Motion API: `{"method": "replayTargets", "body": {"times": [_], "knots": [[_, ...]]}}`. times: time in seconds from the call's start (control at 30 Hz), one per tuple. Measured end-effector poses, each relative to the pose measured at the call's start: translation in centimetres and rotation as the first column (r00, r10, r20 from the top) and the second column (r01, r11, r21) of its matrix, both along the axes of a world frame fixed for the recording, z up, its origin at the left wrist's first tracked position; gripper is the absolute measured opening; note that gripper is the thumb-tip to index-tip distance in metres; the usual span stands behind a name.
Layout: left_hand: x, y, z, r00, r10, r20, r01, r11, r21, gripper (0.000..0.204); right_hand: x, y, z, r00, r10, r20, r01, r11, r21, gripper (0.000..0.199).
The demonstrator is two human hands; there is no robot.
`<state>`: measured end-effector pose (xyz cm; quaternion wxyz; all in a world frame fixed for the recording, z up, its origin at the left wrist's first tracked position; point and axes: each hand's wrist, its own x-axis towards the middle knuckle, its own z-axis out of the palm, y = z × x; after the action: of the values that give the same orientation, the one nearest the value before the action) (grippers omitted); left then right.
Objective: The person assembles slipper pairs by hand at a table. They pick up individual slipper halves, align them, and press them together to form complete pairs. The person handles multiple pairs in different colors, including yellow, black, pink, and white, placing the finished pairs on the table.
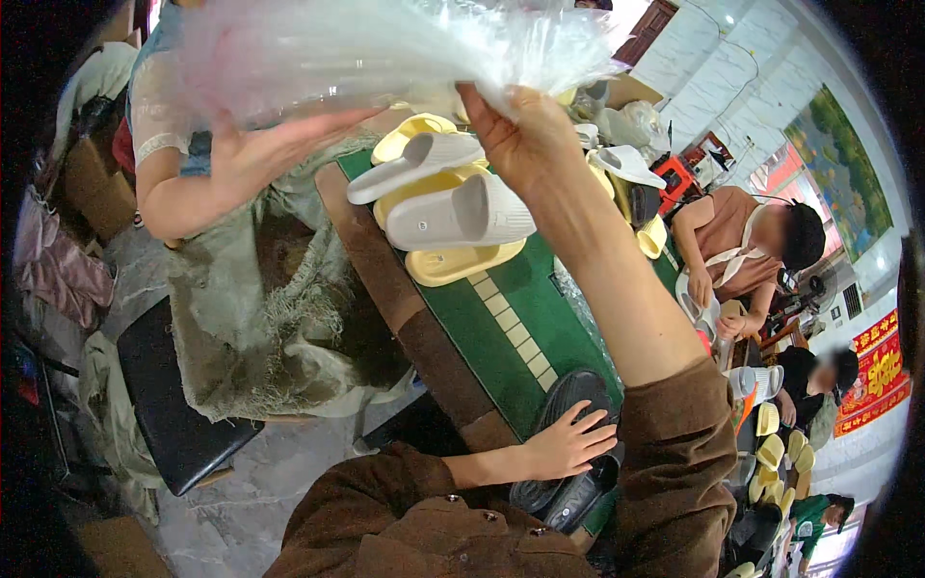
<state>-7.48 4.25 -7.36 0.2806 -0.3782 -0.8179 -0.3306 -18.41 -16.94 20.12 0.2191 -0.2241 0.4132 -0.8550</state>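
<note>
Flat and open-fingered, the left hand (567, 445) rests on a black slipper (568, 453) at the near edge of the green table (501, 337). Up and to the right, the right hand (520, 130) pinches a bunch of clear plastic bags (385, 48), which fan leftward above it; another person's hand (275, 144) touches them from below.

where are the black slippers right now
In the head view, low and right of centre: the black slippers lie on the near end of the green table, under the left hand.
</note>
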Motion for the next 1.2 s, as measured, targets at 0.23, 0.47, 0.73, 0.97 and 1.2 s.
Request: {"method": "replayTargets", "body": {"times": [0.23, 0.47, 0.73, 0.97, 1.2], "knots": [[0.3, -0.2, -0.1, 1.0, 0.019, -0.003, -0.019, 0.998, -0.055, 0.052, -0.4, -0.3, -3.2, 0.996, 0.089, -0.005, -0.085, 0.966, 0.246, 0.02], [0.8, -0.7, 0.5, 0.999, 0.008, 0.044, 0.001, 0.98, -0.199, 0.03, -3.3, -0.4, -8.6, 0.996, 0.067, 0.061, -0.085, 0.922, 0.379, 0.029], [-0.3, 1.0, -1.6, 0.99, 0.053, -0.128, -0.035, 0.99, 0.135, 0.025, -6.1, 1.8, -9.8, 0.996, 0.015, -0.09, 0.034, 0.851, 0.524, 0.025], [1.1, -1.0, 0.0, 1.0, -0.002, 0.0, 0.002, 0.999, -0.036, 0.024, -6.0, 1.0, -9.0, 0.995, 0.07, -0.074, -0.027, 0.878, 0.478, 0.04], [0.4, -0.9, 1.0, 0.999, 0.014, -0.033, -0.014, 1.0, 0.014, 0.041, -5.2, 3.6, -4.9, 0.947, 0.285, -0.15, -0.205, 0.892, 0.403, 0.064]]}}
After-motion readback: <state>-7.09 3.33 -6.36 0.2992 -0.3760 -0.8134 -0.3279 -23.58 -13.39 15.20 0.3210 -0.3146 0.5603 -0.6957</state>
